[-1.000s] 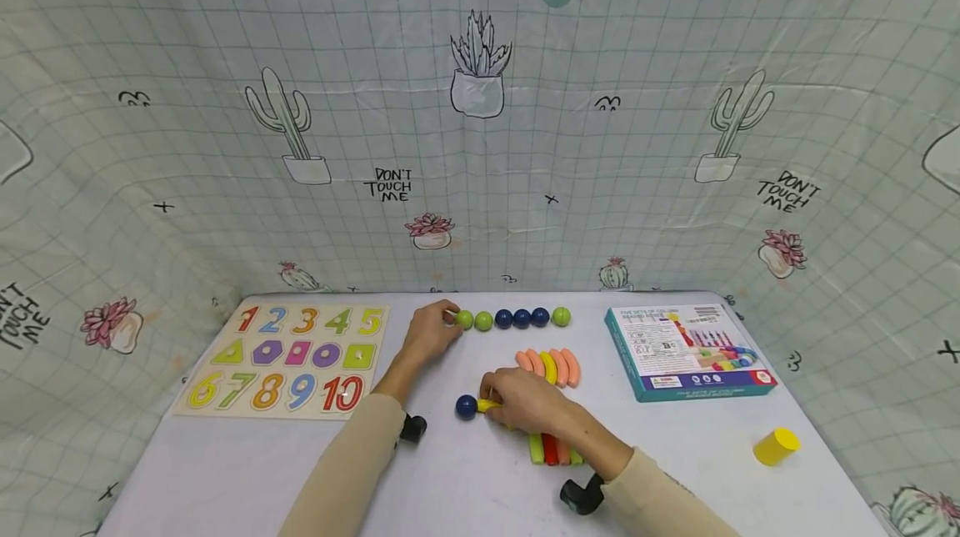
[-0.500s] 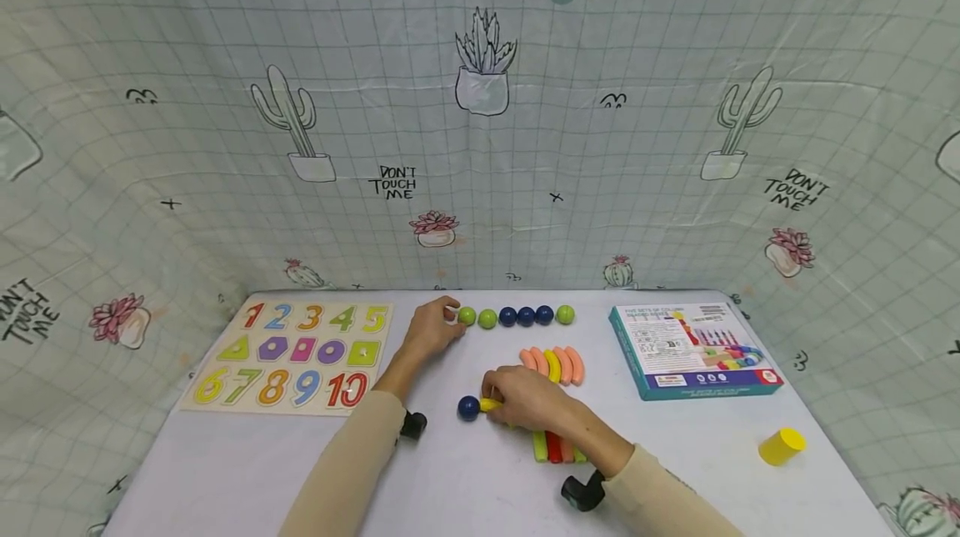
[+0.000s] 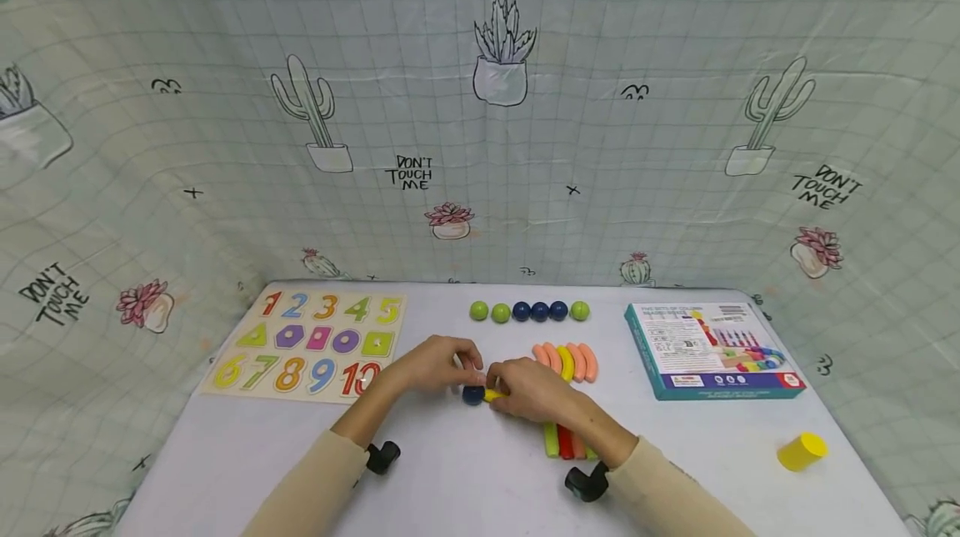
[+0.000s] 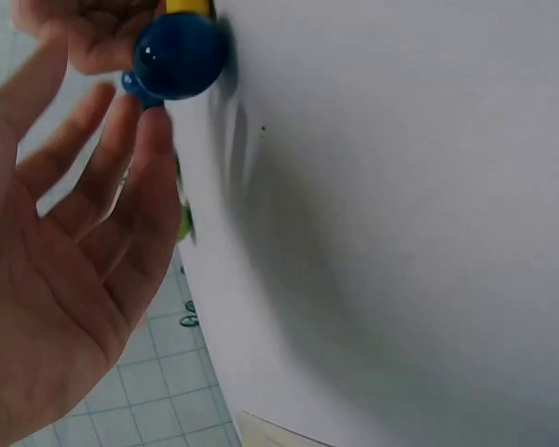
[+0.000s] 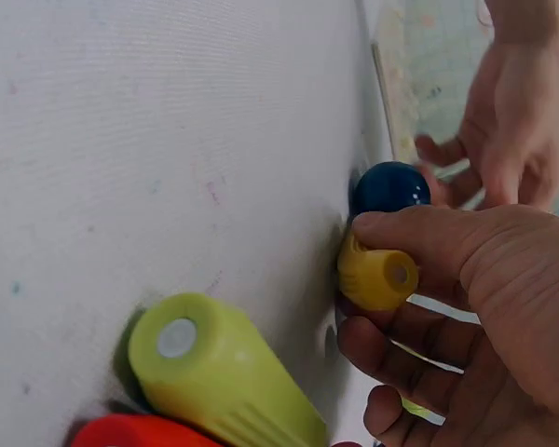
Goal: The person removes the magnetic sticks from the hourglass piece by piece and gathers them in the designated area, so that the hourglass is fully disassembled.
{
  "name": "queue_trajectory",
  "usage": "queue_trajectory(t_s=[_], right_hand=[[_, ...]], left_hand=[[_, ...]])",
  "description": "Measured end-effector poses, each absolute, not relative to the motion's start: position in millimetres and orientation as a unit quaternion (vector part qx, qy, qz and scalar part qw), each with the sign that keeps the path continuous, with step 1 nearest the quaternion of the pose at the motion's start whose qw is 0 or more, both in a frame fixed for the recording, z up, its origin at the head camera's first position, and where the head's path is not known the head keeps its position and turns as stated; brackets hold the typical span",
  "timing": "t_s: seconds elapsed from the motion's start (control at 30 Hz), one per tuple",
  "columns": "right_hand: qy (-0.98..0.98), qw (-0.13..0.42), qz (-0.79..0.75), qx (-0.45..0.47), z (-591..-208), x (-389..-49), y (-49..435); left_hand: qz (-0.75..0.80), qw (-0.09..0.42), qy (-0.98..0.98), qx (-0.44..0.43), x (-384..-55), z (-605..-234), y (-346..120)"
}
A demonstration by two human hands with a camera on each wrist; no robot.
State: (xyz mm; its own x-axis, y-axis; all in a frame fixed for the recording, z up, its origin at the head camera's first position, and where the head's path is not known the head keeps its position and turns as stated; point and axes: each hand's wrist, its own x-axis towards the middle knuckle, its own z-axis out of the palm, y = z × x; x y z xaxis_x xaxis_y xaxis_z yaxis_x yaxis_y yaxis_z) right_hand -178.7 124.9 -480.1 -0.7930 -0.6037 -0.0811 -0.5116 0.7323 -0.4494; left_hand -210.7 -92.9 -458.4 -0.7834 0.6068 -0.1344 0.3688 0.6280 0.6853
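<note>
My right hand [image 3: 528, 389] pinches a yellow magnetic stick [image 5: 377, 277] between thumb and fingers, a pale magnet disc showing at its near end. At the stick's other end sits a dark blue ball [image 5: 391, 188], touching it, low at the table's middle. My left hand [image 3: 438, 363] is beside that ball with fingers spread and slightly bent; its palm shows in the left wrist view and nothing lies in it. In the head view its fingertips come close to the right hand's. Whether they touch the ball is unclear.
Behind the hands runs a row of green balls [image 3: 501, 313] and blue balls [image 3: 539, 311]. Curved salmon and yellow sticks [image 3: 566, 363] lie right of centre, with straight green and red sticks [image 3: 566, 441] nearer. A number board [image 3: 300, 345], toy box [image 3: 716, 351] and yellow cylinder [image 3: 802, 451] flank them.
My left hand has left the green ball at the row's left end and come nearer, beside the blue ball. My right hand still pinches the yellow stick. The head view has shifted slightly.
</note>
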Motion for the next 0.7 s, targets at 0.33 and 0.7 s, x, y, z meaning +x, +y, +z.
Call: queue_trajectory(t_s=[0.33,0.7], right_hand=[[0.923,0.098,-0.182,-0.324,-479.4,-185.0,128.2],[0.925,0.064,-0.124,-0.354,-481.9,-185.6,130.3]], left_hand=[[0.295,0.179,0.875,0.340,-194.6,-465.5,-98.5],[0.283,0.158,0.891,0.319,-189.8,-471.8,-100.2]])
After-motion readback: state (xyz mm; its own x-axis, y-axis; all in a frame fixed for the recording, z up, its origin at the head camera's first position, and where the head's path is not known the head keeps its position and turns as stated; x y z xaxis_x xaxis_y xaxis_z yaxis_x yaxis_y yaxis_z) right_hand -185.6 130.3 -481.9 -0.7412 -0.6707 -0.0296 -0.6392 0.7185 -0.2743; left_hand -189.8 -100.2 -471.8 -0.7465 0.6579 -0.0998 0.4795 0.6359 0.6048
